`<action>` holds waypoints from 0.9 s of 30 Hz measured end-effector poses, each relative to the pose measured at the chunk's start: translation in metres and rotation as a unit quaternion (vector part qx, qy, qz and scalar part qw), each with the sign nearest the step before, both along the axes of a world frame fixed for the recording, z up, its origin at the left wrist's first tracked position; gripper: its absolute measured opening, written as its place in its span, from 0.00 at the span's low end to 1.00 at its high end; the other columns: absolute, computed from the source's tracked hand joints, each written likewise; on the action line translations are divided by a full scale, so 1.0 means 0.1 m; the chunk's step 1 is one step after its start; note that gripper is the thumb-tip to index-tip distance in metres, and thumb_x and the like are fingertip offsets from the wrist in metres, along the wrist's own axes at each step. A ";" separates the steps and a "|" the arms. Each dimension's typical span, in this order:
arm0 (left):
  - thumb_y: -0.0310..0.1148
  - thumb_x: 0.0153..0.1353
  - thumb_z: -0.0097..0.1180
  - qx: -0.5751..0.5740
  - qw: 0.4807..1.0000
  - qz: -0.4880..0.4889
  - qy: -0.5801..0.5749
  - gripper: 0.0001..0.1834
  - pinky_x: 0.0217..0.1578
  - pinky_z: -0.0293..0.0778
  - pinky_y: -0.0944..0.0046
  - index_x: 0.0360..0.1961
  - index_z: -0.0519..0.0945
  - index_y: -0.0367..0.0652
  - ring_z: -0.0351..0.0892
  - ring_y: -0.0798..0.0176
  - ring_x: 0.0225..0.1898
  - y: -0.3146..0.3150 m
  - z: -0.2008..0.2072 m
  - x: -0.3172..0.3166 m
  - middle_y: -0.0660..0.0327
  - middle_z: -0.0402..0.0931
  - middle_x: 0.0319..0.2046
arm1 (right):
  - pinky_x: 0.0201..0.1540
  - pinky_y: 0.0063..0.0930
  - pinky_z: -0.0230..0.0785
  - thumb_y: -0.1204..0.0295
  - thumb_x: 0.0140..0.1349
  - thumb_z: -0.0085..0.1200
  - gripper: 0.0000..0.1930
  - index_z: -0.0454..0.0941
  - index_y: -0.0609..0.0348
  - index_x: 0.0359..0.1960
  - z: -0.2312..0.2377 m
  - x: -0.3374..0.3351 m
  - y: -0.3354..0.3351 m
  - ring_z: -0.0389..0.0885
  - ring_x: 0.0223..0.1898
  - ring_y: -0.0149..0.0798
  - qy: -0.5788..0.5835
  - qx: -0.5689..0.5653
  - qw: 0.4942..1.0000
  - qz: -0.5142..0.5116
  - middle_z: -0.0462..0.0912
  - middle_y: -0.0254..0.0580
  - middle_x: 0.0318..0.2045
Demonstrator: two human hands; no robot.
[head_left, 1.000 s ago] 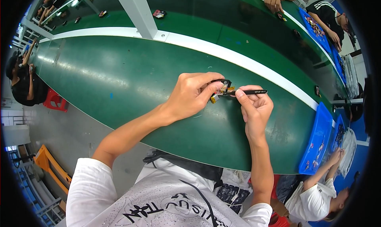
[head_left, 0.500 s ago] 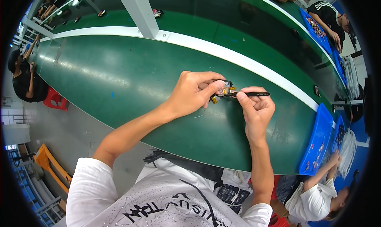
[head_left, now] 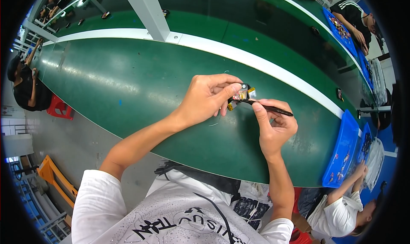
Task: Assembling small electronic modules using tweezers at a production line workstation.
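My left hand point(head_left: 209, 97) is closed around the edge of a small black-cased electronic device point(head_left: 242, 93), thumb on top, above the green tabletop. Reddish parts show inside its open case, with yellow pieces sticking out on its right and lower sides. In my right hand point(head_left: 276, 126) is a pair of black tweezers point(head_left: 276, 110), pinched between thumb and fingers. Their tips reach the lower edge of the device. Exactly what the tips touch is too small to tell.
A blue tray point(head_left: 341, 150) with small parts stands at the right end of the green table point(head_left: 141, 82). Beyond a white rail point(head_left: 239, 52) and grey post point(head_left: 147, 13), a dark green belt point(head_left: 205, 18) carries scattered small devices. Other people sit at far left and right.
My right hand has shifted slightly down, and the tweezers now slope more downward to the right. The device has turned a little in my left hand. Items on the belt have slid left.
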State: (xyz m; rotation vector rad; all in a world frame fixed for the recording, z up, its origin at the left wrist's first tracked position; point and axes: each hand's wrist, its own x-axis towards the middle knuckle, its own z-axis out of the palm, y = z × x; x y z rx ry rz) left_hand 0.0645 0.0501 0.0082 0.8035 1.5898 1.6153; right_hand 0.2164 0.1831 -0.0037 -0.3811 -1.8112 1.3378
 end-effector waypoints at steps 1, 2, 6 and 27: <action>0.32 0.73 0.56 -0.001 1.000 0.008 0.016 0.15 0.16 0.69 0.74 0.52 0.82 0.29 0.78 0.73 0.18 0.00 0.00 0.01 0.56 0.84 0.33 | 0.20 0.13 0.54 0.83 0.58 0.69 0.07 0.85 0.68 0.36 0.00 -0.01 0.00 0.68 0.18 0.16 0.003 0.001 1.000 -0.002 0.88 0.39 0.31; 0.32 0.73 0.56 -0.002 1.000 0.009 0.016 0.15 0.16 0.69 0.74 0.52 0.82 0.29 0.78 0.73 0.18 0.00 0.00 0.01 0.56 0.84 0.33 | 0.20 0.13 0.54 0.83 0.58 0.69 0.07 0.85 0.68 0.36 0.00 -0.01 -0.01 0.67 0.18 0.16 0.006 0.003 1.000 -0.005 0.88 0.39 0.31; 0.31 0.73 0.56 0.004 1.000 0.012 0.029 0.15 0.15 0.69 0.74 0.52 0.82 0.29 0.78 0.73 0.19 0.00 0.00 0.01 0.55 0.84 0.33 | 0.20 0.13 0.53 0.82 0.58 0.70 0.07 0.85 0.67 0.36 -0.03 -0.01 0.00 0.67 0.17 0.16 0.012 0.013 1.000 -0.008 0.88 0.38 0.29; 0.30 0.74 0.54 0.029 0.999 0.012 -0.040 0.15 0.15 0.76 0.71 0.49 0.82 0.26 0.82 0.67 0.18 0.00 -0.05 -0.04 0.53 0.83 0.31 | 0.19 0.15 0.52 0.81 0.57 0.71 0.07 0.86 0.65 0.35 -0.01 -0.03 0.00 0.65 0.16 0.16 -0.016 0.021 1.000 0.003 0.86 0.33 0.25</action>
